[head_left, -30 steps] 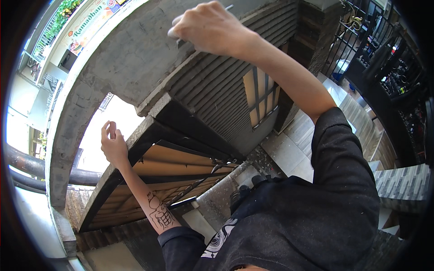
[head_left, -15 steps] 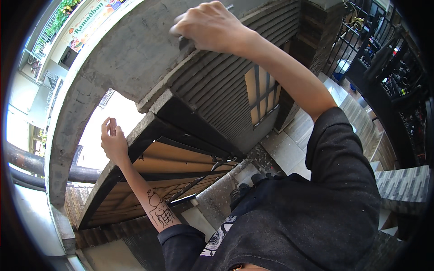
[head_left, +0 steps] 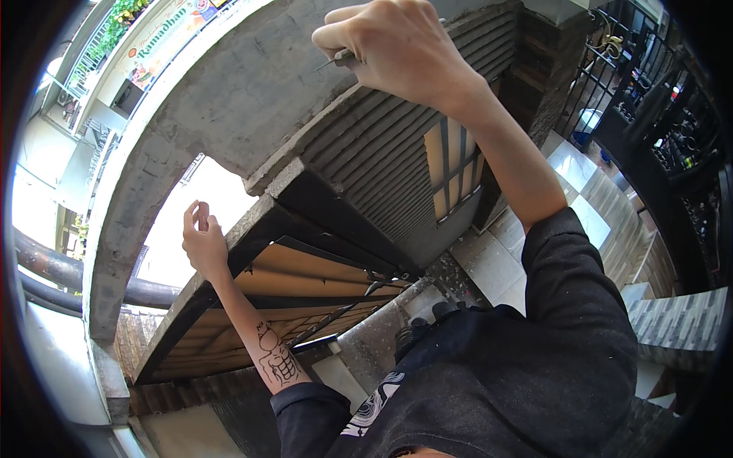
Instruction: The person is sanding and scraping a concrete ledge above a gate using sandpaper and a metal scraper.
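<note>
Height was the plain hazard: the right hand (head_left: 401, 49) pinched a thin metal tool (head_left: 336, 59) against the grey concrete arch (head_left: 229, 91), while the left hand (head_left: 202, 243), fingers loosely open, only rested on the ledge (head_left: 252, 229) (no firm hold), so a slip could drop it

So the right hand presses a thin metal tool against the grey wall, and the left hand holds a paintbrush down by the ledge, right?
Not quite. In the head view the left hand holds nothing; it rests on the ledge. The right hand does hold the thin metal tool at the grey wall.
</note>
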Demonstrator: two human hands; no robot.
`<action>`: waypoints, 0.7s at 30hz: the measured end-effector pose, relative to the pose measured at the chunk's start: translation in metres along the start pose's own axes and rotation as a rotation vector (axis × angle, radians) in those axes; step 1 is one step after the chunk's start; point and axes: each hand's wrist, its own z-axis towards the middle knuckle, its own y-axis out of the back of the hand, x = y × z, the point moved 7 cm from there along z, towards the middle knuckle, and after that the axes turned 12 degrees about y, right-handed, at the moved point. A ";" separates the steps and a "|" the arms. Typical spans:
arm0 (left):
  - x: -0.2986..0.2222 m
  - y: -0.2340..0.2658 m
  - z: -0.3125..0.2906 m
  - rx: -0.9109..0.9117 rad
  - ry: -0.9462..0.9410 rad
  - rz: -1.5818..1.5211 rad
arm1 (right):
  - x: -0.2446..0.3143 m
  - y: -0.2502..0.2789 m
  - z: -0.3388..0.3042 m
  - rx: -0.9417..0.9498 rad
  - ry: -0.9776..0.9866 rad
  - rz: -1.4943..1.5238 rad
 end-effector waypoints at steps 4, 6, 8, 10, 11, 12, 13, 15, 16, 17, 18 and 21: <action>-0.015 0.003 -0.008 0.009 -0.005 -0.003 | -0.012 -0.025 -0.016 0.115 -0.070 0.027; -0.011 0.001 -0.006 0.000 0.001 -0.004 | -0.012 -0.014 -0.015 0.070 -0.055 0.024; -0.008 0.003 -0.005 -0.005 0.003 -0.007 | -0.012 -0.001 -0.009 0.066 -0.074 0.071; -0.007 -0.002 -0.003 0.010 0.012 -0.006 | -0.019 -0.008 -0.013 0.069 -0.153 0.078; -0.006 -0.002 -0.003 0.017 0.004 -0.017 | -0.017 -0.010 -0.018 0.073 -0.154 0.064; -0.004 -0.002 -0.002 0.010 -0.021 -0.039 | -0.015 -0.018 -0.027 0.105 -0.160 0.071; -0.007 -0.004 0.000 -0.004 -0.046 -0.069 | -0.018 -0.029 -0.034 0.131 -0.158 0.073; -0.009 -0.003 -0.003 0.005 -0.026 -0.059 | -0.019 -0.031 -0.041 0.163 -0.149 0.072; -0.009 -0.001 -0.003 0.008 -0.001 -0.034 | -0.014 -0.024 -0.047 0.149 -0.176 0.134; -0.007 0.001 -0.004 0.012 0.017 -0.036 | -0.005 -0.017 -0.051 0.140 -0.199 0.194; -0.004 0.002 -0.004 0.014 0.027 -0.053 | 0.002 -0.011 -0.054 0.147 -0.182 0.186; -0.002 0.004 -0.007 0.023 0.032 -0.037 | -0.004 0.014 -0.072 -0.103 -0.354 0.377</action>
